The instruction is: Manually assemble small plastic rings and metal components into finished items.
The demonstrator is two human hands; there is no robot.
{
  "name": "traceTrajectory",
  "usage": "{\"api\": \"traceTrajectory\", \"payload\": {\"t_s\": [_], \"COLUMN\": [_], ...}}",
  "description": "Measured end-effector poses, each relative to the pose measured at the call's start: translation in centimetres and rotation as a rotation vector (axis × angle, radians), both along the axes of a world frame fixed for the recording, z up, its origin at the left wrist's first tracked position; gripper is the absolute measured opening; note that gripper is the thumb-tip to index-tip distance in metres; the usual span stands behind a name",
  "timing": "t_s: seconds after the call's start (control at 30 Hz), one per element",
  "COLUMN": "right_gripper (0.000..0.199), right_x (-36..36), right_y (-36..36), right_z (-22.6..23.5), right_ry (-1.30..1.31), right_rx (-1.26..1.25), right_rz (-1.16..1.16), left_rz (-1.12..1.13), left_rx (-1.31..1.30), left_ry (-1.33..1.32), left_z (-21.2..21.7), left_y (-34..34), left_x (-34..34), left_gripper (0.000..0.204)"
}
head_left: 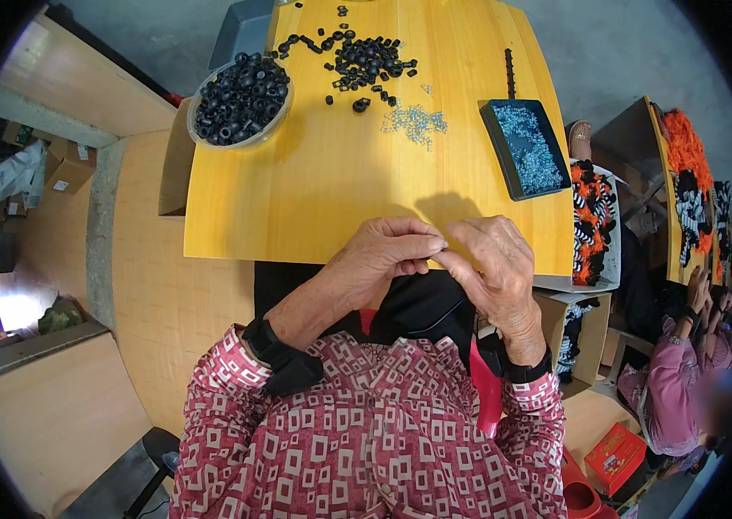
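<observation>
My left hand (392,249) and my right hand (497,264) meet over the near edge of the yellow table (297,208). Both are closed, thumb against fingers, with fingertips nearly touching. A tiny dark bit shows between the left thumb and finger, too small to name. What the right fingertips hold, if anything, is hidden. Beyond the hands lie a small heap of clear little pieces (416,124) and a loose pile of black plastic parts (370,62). A round clear tub (202,130) full of black parts stands at the far left; a black tray (504,177) of clear pieces is at the right.
A dark notched strip (510,73) lies behind the tray. Beside the table's right edge stands a white bin (608,259) of orange and black-striped pieces, above a cardboard box (593,346). Another person in pink (673,389) works at a neighbouring table. A grey bin (240,35) sits behind the tub.
</observation>
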State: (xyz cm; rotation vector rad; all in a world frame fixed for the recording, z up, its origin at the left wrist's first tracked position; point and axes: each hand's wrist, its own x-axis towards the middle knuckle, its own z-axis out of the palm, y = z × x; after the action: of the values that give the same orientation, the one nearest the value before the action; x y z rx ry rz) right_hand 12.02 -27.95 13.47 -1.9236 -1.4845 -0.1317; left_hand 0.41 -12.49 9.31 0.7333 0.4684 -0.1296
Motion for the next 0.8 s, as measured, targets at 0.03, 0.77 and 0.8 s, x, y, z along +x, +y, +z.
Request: {"api": "traceTrajectory", "payload": {"t_s": [0.03,0.77,0.8], "right_gripper": [0.028,0.013,0.013], "right_x": [0.1,-0.7,-0.7], "right_y": [-0.1,-1.5,-1.6], "right_z": [-0.2,1.2,1.3], "right_ry": [-0.008,0.530,0.529], "right_rx": [0.032,0.085,0.085], "right_rz": [0.023,-0.026,-0.025], "left_rz": [0.012,0.064,0.065], "left_rx": [-0.018,0.204,0.204], "left_ry": [-0.008,-0.266,-0.267], "left_z": [-0.1,0.4,0.5], "left_y": [-0.1,-0.3,-0.3], "left_x": [0.0,-1.0,-1.1], "left_gripper": [0.013,0.023,0.023]}}
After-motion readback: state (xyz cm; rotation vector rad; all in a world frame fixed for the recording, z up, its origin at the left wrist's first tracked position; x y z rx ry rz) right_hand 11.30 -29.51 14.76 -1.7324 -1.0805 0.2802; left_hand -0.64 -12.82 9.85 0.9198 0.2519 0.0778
